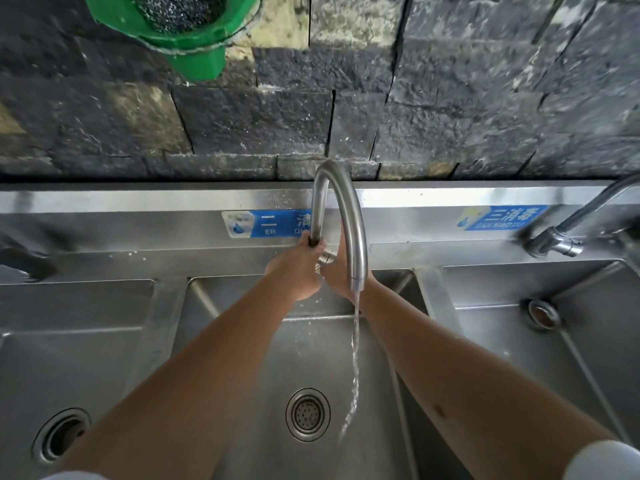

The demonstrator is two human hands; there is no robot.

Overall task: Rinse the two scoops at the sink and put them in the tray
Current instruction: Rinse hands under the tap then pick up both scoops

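Landmark: tall curved brushed-steel gooseneck faucet (341, 216) over the middle basin.

Far up-left of the faucet, a green plastic holder (180, 36) hangs on the rough dark stone-block wall (450, 98), steel wool inside it. Left of the faucet, the left stainless basin (69, 341) with a round open drain (60, 436). Below the faucet, the middle stainless basin (263, 358), smooth dull metal, with a round perforated strainer (307, 414). A thin twisting stream of water (354, 368) falls from the faucet mouth, landing just right of the strainer.

My left hand (298, 268) is at the faucet's base, fingers curled around the upright pipe, gripping it. My right hand (337, 271) is just behind the faucet's spout, touching the left hand, near a small steel knob (327, 256); mostly hidden by the pipe, so I can't tell how its fingers lie.

Behind the faucet, a blue sticker (266, 224) on the steel backsplash, partly covered: "二", "清", "ER". Right of the faucet, a second blue sticker (504, 218) reads "三消毒", with blurred small letters below. Further right, a second chrome tap (568, 233), angled, above the right stainless basin (519, 341) with a rusty-rimmed side outlet (543, 313).

Scoops and tray: not in view.
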